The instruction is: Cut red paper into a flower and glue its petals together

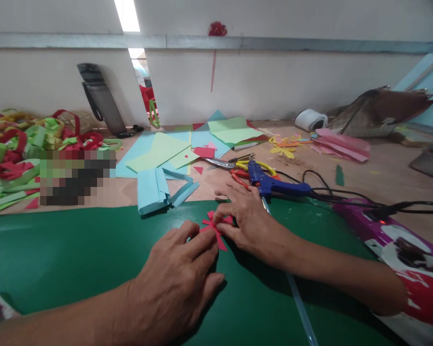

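A red paper flower point(221, 242) with narrow petals lies on the green mat point(75, 259), between my two hands. My left hand point(180, 274) rests over its left side, fingertips on the petals and thumb stretched apart. On the other side, my right hand point(252, 223) pinches the flower near its centre with thumb and index finger, the other fingers raised. Both hands partly hide the flower. Just beyond my right hand sits a blue glue gun point(260, 179). A long clear glue stick point(299, 307) runs beneath my right forearm.
Scissors point(222, 163) and yellow-handled pliers point(270, 167) lie behind the glue gun. Folded blue paper point(153, 190) borders the mat. A purple power strip point(361, 223) with black cables stands right. Paper strips point(14, 154) heap left beside a grey bottle point(104, 105).
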The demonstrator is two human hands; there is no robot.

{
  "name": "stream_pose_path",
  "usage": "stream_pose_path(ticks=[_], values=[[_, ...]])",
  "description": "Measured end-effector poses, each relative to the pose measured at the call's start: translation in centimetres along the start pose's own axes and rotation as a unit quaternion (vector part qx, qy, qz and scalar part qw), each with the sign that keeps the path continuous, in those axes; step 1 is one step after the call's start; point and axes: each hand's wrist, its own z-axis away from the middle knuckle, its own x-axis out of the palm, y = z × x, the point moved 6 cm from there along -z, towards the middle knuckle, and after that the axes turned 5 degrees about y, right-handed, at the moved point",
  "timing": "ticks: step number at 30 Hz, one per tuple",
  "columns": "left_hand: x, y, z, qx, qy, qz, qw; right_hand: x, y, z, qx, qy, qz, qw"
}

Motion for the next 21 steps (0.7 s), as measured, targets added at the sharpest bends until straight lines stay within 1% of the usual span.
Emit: stream_pose_path(ticks=[5,13,19,21], values=[[0.0,0.0,0.1,-0.001,-0.004,-0.001,1.0,0.2,-0.1,0.2,-0.011,-0.014,0.012,1.0],[-0.2,0.1,0.0,0.001,0.003,-0.004,1.0,0.1,-0.3,0.4,-0.016,-0.019,0.005,1.0],[-0.2,0.1,0.0,0.002,-0.001,-0.002,1.0,-1.0,-0.3,0.5,-0.017,0.02,-0.03,0.999],[-0.3,0.2,0.0,0.005,0.003,-0.002,1.0,-1.2,-0.1,0.5,-0.007,0.021,-0.039,0.999]])
